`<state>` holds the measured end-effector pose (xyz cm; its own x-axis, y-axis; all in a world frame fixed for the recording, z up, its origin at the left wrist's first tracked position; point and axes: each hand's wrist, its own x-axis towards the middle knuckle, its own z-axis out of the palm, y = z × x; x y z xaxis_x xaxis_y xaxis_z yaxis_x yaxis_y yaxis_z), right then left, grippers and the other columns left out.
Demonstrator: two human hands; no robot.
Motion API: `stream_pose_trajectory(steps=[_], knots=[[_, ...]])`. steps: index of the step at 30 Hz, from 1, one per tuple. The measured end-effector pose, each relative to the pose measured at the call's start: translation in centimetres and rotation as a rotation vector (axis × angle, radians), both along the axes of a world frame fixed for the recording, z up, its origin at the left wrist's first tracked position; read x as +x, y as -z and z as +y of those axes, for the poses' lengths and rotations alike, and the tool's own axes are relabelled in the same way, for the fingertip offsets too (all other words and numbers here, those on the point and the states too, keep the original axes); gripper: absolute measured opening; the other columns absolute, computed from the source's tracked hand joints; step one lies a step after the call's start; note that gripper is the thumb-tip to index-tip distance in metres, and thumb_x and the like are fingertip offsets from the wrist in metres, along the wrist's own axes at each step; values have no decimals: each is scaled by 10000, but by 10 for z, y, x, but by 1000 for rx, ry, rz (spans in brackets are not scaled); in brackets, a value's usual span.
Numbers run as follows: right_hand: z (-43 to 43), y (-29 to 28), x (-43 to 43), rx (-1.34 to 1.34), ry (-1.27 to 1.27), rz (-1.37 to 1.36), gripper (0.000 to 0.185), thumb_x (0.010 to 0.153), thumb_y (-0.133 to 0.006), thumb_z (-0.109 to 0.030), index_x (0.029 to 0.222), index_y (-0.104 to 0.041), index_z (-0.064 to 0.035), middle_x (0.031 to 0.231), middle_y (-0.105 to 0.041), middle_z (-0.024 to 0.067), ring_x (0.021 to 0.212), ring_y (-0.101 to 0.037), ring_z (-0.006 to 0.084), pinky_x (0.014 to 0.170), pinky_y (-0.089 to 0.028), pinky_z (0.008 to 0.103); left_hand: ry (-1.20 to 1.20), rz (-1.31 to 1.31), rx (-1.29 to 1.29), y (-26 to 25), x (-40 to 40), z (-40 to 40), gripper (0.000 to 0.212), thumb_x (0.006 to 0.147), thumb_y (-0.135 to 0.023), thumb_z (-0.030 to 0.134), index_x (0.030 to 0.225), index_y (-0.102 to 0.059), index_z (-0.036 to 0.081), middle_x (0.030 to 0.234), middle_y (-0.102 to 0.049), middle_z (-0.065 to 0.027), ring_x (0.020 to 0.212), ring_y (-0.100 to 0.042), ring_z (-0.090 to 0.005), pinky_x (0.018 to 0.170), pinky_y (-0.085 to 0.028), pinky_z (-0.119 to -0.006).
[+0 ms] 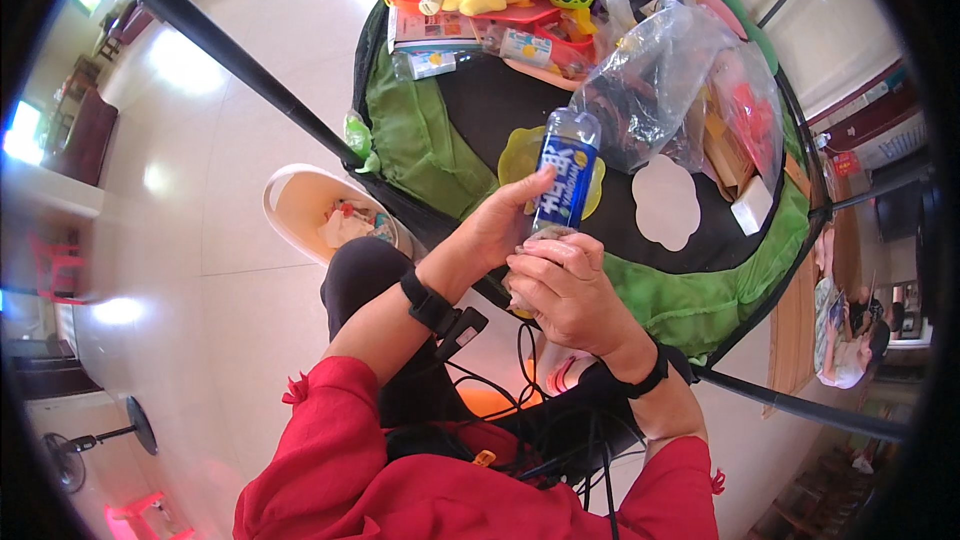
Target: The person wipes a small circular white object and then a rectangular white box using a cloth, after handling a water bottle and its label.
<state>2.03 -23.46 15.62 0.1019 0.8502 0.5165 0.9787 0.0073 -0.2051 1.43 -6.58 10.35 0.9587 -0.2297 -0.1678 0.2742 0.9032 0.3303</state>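
Observation:
A clear plastic bottle (pixel 567 178) with a blue printed label is held in front of me, its base pointing away. My left hand (pixel 501 223) holds its side, the thumb lying over the label. Around the near end, my right hand (pixel 559 286) is closed; a greyish cloth-like bit shows at its fingers, and the bottle's neck is hidden there. Below the bottle lies a yellow scalloped dish (pixel 517 154), partly covered by it. To the right, a white flower-shaped sheet (pixel 666 204) rests on the black trampoline mat (pixel 619 232).
Green padding (pixel 675 300) and black poles (pixel 225 45) surround the mat. Toys, bottles and a large clear plastic bag (pixel 652 82) are heaped at the far side. A cream bin (pixel 289 221) with rubbish stands left of my knee. Black cables (pixel 517 390) cross my lap.

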Motion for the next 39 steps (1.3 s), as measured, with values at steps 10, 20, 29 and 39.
stream_pose_trajectory(steps=[10,20,29,39], knots=[[-10,-6,19,238,303,2,254,805,-710,-153,1047,-645,-105,1122,-616,22,1062,-522,249,924,-375,403,205,-64,97,-11,-12,-15,483,1002,-418,510,1255,-511,110,1150,-584,-23,1056,-571,-131,925,-468,-326],[-25,-6,59,334,645,171,146,923,-624,-150,1033,-641,-55,1116,-584,107,1059,-478,279,924,-380,381,289,-149,564,-16,-14,-27,732,822,-716,454,1328,-465,-10,1164,-568,-69,1059,-533,-134,930,-424,-279],[-27,5,65,316,598,321,185,941,-602,-171,1062,-617,-32,1095,-595,103,1047,-498,279,917,-395,373,263,-104,561,-8,-17,-31,686,918,-541,589,1327,-441,47,1114,-564,-61,990,-567,-140,868,-476,-303],[-8,1,28,137,313,95,291,792,-709,-183,1060,-655,-82,1140,-600,43,1066,-521,280,919,-368,409,90,-34,75,4,-1,-22,536,1000,-407,510,1235,-537,46,1066,-641,-81,960,-644,-187,861,-524,-340]])
